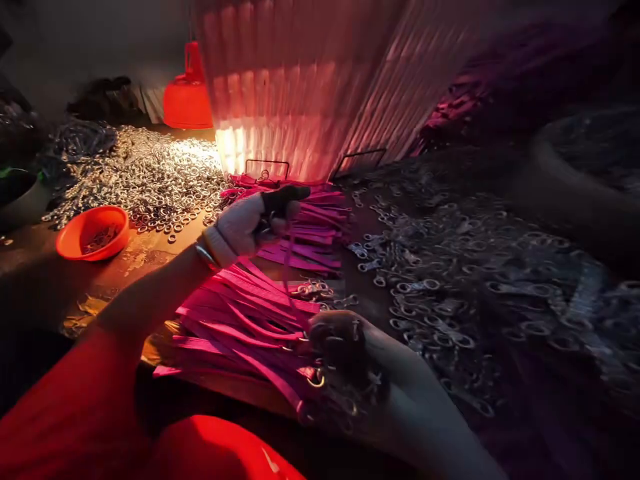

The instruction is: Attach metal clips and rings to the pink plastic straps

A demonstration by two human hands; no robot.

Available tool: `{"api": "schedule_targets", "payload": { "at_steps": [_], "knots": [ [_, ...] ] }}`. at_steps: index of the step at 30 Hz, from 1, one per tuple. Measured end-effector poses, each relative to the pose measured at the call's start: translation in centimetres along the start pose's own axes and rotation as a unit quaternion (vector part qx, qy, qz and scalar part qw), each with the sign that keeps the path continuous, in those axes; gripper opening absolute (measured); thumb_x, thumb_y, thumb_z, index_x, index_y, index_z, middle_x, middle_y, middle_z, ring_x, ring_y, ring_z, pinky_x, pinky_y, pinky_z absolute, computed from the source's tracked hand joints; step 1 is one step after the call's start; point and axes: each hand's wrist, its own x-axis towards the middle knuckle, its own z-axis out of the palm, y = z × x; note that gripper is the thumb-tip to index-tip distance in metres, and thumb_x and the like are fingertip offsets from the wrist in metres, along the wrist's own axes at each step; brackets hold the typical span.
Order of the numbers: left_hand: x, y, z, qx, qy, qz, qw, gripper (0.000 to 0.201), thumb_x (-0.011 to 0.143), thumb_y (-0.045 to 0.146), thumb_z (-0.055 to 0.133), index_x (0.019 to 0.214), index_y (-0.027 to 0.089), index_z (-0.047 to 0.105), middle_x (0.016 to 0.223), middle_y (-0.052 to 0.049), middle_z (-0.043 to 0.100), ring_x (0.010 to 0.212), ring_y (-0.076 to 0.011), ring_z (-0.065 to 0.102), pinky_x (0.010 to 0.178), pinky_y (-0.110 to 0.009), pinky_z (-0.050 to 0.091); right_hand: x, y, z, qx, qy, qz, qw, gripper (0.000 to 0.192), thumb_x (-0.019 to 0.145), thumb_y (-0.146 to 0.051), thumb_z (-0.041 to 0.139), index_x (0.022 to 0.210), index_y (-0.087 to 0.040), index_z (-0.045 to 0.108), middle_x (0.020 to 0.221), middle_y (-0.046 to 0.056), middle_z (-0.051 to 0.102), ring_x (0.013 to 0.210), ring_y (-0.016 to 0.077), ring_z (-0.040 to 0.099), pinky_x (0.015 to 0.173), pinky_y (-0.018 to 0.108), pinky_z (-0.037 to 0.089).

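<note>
A single camera sits on the person's head, looking forward and down across the dim work surface (150,257). It is close: the left hand (245,227) fills the centre of the frame, the right hand (345,347) the lower middle. The red sleeve (75,413) crosses the lower left corner. No second view shares the scene.

Left hand (240,230) wears a pale knit cloth glove, matt, w/ dark fingertips. Pink straps (250,313): flat woven-looking fabric or synthetic tape, smooth, slight sheen where lit. Right hand (345,347) bare, amid shiny metal rings and clips. Ring heap (150,173): bright polished metal, glinting. Clasp pile (450,280): metal too, duller in shadow. Orange bowl (93,231): smooth plastic, semi-gloss. Red lamp shade (187,100): glossy plastic or enamel, can't tell. Tabletop (145,257): worn, blotchy, matt.
</note>
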Motion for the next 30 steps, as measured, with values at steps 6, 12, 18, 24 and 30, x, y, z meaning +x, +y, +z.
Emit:
{"api": "schedule_targets", "payload": {
  "at_steps": [6, 12, 18, 24, 30],
  "knots": [
    [-6.7, -5.6, -0.7, 0.228, -0.032, -0.099, 0.968, 0.024, 0.085, 0.031, 0.063, 0.094, 0.010, 0.072, 0.057, -0.001, 0.057, 0.035, -0.0054, 0.040, 0.032, -0.016, 0.025, 2.8, -1.5, -1.7, -0.059, 0.033, -0.016, 0.998, 0.026, 0.087, -0.023, 0.048, 0.100, -0.025, 0.071, 0.095, 0.004, 0.071, 0.087, 0.0203, 0.063, 0.078, 0.031, 0.050],
    [-6.7, -10.1, -0.2, 0.252, 0.002, -0.114, 0.961, 0.030, 0.085, 0.039, 0.059, 0.070, 0.014, 0.064, 0.051, 0.001, 0.051, 0.037, -0.0051, 0.036, 0.035, -0.018, 0.021, 2.9, -0.2, -1.1, -0.181, 0.017, -0.001, 0.983, 0.039, 0.072, -0.007, 0.045, 0.099, -0.021, 0.069, 0.095, 0.005, 0.070, 0.089, 0.0203, 0.060, 0.079, 0.028, 0.045],
    [-5.9, -10.9, 0.8, 0.290, -0.058, -0.134, 0.946, 0.021, 0.079, 0.031, 0.062, 0.065, 0.015, 0.061, 0.053, 0.001, 0.050, 0.043, -0.0067, 0.034, 0.041, -0.020, 0.021, 2.8, -0.9, -0.4, -0.427, -0.021, 0.034, 0.903, 0.021, 0.067, -0.005, 0.052, 0.078, -0.017, 0.065, 0.087, 0.011, 0.067, 0.077, 0.0225, 0.057, 0.065, 0.032, 0.035],
    [-5.4, -11.9, 1.4, 0.389, -0.097, -0.036, 0.916, 0.012, 0.066, 0.007, 0.058, 0.066, 0.015, 0.066, 0.065, -0.001, 0.058, 0.060, -0.0116, 0.042, 0.053, -0.021, 0.031, 2.2, 0.1, -0.2, -0.509, -0.002, -0.010, 0.861, 0.017, 0.074, -0.005, 0.052, 0.072, -0.018, 0.063, 0.078, 0.013, 0.064, 0.070, 0.0233, 0.056, 0.058, 0.035, 0.028],
    [-5.1, -12.4, 1.7, 0.287, -0.076, -0.067, 0.952, 0.014, 0.077, 0.023, 0.061, 0.074, 0.013, 0.071, 0.070, -0.004, 0.061, 0.063, -0.0136, 0.047, 0.058, -0.023, 0.040, 2.5, 0.0, -1.3, -0.440, -0.017, 0.053, 0.896, 0.028, 0.069, -0.004, 0.052, 0.090, -0.017, 0.065, 0.101, 0.012, 0.068, 0.087, 0.0230, 0.060, 0.072, 0.032, 0.038]
  ]
}}
